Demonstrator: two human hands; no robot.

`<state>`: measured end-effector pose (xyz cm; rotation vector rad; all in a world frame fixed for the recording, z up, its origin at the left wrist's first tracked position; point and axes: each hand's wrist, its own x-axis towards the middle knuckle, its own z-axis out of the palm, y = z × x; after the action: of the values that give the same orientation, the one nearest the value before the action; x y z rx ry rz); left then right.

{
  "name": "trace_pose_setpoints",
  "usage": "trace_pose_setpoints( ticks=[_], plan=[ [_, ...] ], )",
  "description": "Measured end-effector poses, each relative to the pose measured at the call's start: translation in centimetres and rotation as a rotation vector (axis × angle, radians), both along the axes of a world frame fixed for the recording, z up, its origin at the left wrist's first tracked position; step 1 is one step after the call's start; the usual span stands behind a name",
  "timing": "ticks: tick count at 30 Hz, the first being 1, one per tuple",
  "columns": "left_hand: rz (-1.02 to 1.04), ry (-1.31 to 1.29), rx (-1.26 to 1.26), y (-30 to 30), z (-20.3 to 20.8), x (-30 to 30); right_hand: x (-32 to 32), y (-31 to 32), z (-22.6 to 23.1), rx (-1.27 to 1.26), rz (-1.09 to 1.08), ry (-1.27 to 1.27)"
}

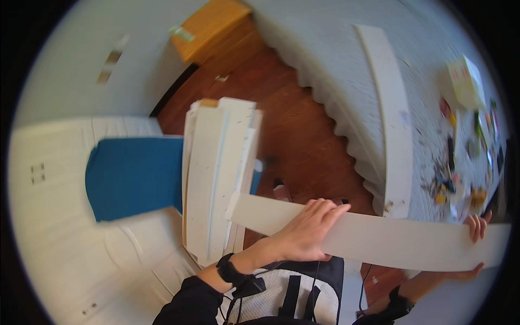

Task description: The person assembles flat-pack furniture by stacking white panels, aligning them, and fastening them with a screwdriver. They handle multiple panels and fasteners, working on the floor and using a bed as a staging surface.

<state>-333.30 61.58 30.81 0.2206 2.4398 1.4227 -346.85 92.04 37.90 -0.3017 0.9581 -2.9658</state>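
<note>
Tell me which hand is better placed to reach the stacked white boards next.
Probably the left hand: it lies across the held board, nearer the stacked white boards. The right hand is farther off, gripping that board near its right end.

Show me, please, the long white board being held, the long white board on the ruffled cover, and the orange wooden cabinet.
Held long white board [379, 240]: head view, broad face.
Lying long white board [394, 124]: head view, upper face.
Orange wooden cabinet [214, 28]: head view, top.
</note>
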Motion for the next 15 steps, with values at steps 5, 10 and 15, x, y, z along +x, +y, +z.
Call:
trace_pose_setpoints(
  ticks=[5,10,15],
  plan=[
    [0.676,-0.087,-0.230,-7.1,-2.2,11.0,-3.3,-19.1,-6.5,0.246,0.406,-0.179],
    [1.252,-0.180,-0.556,-14.0,-10.7,23.5,4.6,-40.5,-18.5,0.771,0.756,-0.521],
    [1.364,-0.386,-0.747,-19.1,-17.5,35.2,15.3,-53.7,-28.1,1.026,1.156,-0.639]
  ],
)
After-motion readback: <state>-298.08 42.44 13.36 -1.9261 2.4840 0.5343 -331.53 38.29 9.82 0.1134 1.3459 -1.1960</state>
